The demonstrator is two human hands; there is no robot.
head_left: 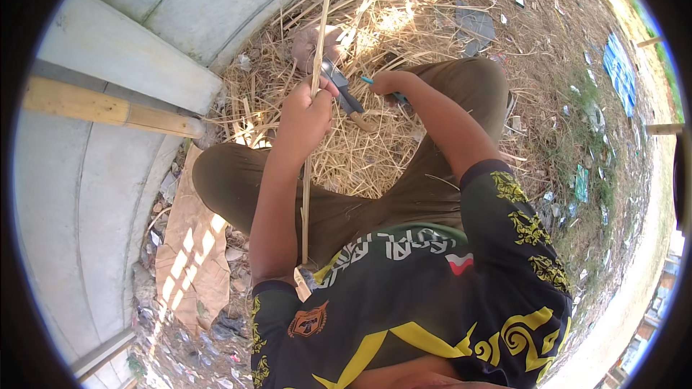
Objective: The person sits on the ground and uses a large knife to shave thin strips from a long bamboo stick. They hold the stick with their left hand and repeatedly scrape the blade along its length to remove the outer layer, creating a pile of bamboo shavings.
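My left hand (306, 117) grips a long thin bamboo strip (314, 72) that runs upright from near my chest to the top of the view. A knife (342, 90) with a dark blade lies against the strip just right of my left thumb. My right hand (386, 83) is closed around something with a blue-green tip, close to the knife's wooden handle; whether it holds the knife itself I cannot tell. I sit cross-legged in brown trousers (461, 86) and a black and yellow shirt.
A heap of dry bamboo shavings and strips (360, 151) lies between my legs. A concrete wall (108, 65) with a bamboo pole (108, 109) stands on the left. Torn brown cardboard (191, 245) lies by my left knee. Littered dry ground (577, 137) spreads to the right.
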